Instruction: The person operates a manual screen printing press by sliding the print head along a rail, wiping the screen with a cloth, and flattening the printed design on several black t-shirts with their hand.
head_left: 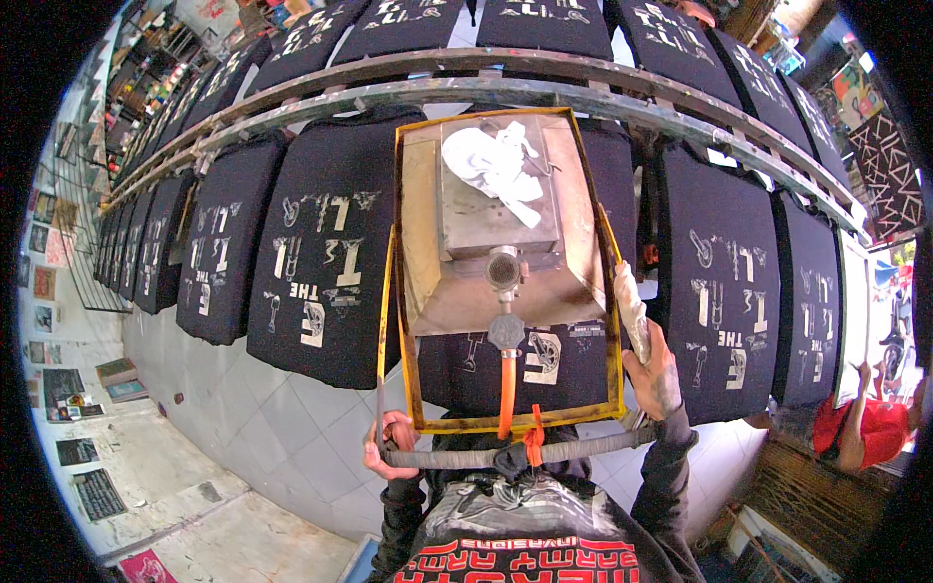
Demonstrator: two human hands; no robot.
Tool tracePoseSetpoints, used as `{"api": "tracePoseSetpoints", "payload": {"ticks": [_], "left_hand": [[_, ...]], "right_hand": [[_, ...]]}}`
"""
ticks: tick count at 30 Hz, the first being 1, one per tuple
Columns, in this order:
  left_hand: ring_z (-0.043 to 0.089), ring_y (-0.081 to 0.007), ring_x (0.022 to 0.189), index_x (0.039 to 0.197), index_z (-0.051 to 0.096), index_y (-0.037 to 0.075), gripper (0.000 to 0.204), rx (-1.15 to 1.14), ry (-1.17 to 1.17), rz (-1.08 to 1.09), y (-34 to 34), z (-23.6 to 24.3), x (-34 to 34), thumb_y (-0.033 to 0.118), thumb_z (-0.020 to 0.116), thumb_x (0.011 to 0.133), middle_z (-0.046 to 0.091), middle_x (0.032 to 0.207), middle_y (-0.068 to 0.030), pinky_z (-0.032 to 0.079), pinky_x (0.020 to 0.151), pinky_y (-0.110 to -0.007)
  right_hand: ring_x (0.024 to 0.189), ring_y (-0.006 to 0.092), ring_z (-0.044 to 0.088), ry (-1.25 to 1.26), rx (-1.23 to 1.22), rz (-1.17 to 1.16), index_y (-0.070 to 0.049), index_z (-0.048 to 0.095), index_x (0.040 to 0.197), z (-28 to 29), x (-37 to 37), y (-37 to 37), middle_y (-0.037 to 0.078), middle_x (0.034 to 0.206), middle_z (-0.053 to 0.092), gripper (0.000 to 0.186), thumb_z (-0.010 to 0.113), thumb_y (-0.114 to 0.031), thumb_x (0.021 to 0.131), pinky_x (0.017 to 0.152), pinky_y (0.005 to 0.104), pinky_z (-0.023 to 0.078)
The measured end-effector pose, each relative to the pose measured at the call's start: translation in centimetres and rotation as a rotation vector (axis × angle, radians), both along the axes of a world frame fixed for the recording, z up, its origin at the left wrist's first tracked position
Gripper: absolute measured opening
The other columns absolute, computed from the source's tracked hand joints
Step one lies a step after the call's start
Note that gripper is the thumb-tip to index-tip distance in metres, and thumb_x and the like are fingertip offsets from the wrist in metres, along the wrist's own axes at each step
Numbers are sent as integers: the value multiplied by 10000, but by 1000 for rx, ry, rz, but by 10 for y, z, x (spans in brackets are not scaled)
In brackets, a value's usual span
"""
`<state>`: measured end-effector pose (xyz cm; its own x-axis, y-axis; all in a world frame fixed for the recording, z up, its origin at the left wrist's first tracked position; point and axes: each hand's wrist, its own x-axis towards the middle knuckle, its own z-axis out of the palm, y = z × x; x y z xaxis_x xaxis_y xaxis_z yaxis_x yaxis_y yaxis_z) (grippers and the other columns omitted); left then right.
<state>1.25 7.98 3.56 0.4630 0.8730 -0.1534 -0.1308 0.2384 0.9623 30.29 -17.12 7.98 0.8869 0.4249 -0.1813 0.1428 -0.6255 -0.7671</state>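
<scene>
A gas heater with a metal hood (428,282) sits inside a yellow frame (517,424) over a black printed shirt (573,364). A brass-like valve fitting (505,330) joins an orange hose (507,389) to it. White cloth (494,167) is bunched on top of the metal box. My left hand (395,445) closes round the left end of the handle bar (583,450), which is wrapped in grey. With my right hand (656,377) I grip the right side of the heater's frame, just below a white-wrapped stretch (632,309). An orange tie is knotted round the bar.
More black printed shirts (719,282) lie stretched on boards in rows to both sides. Two long rails (486,90) run across behind the heater, with another shirt row beyond. Tiled floor (292,428) shows at left. A person in red (880,428) is at the far right.
</scene>
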Motion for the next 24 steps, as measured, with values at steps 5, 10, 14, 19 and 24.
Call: {"api": "tracePoseSetpoints", "payload": {"ticks": [5, 10, 14, 19, 24], "left_hand": [[352, -133, 503, 886, 510, -37, 691, -66, -44, -50, 5, -20, -18, 628, 356, 780, 366, 584, -15, 276, 471, -281], [346, -115, 476, 861, 538, -70, 737, -46, -47, -33, 3, -14, -11, 641, 366, 772, 359, 540, 2, 257, 447, -273], [310, -101, 417, 838, 542, -108, 793, -25, -42, 36, 1, -9, -3, 667, 385, 766, 323, 449, 22, 221, 416, -265], [292, -92, 405, 840, 533, -116, 796, -43, -65, 27, 1, -8, -2, 665, 394, 773, 306, 441, 33, 206, 411, -260], [276, -81, 395, 849, 527, -124, 797, -45, -105, -26, 4, -12, -6, 660, 396, 783, 307, 439, 35, 190, 402, -256]], "right_hand": [[1035, 363, 599, -40, 6, 9, 8, 388, 1325, -5, -1, -2, 235, 1128, 595, 561, 616, -82, 821, 885, 402, 455], [1035, 390, 596, -46, -5, 5, -8, 382, 1334, -4, 0, -2, 248, 1125, 597, 570, 616, -92, 821, 875, 424, 467], [1031, 440, 592, -56, -31, 13, -34, 373, 1346, -8, 1, -3, 267, 1122, 602, 577, 606, -98, 822, 857, 461, 490], [1023, 369, 599, -3, -5, -10, -4, 388, 1326, -3, 0, 0, 237, 1115, 596, 560, 614, -91, 821, 873, 405, 457], [1009, 364, 601, -4, 30, -1, -1, 391, 1320, -4, 0, -1, 231, 1093, 601, 546, 603, -81, 824, 871, 400, 455]]}}
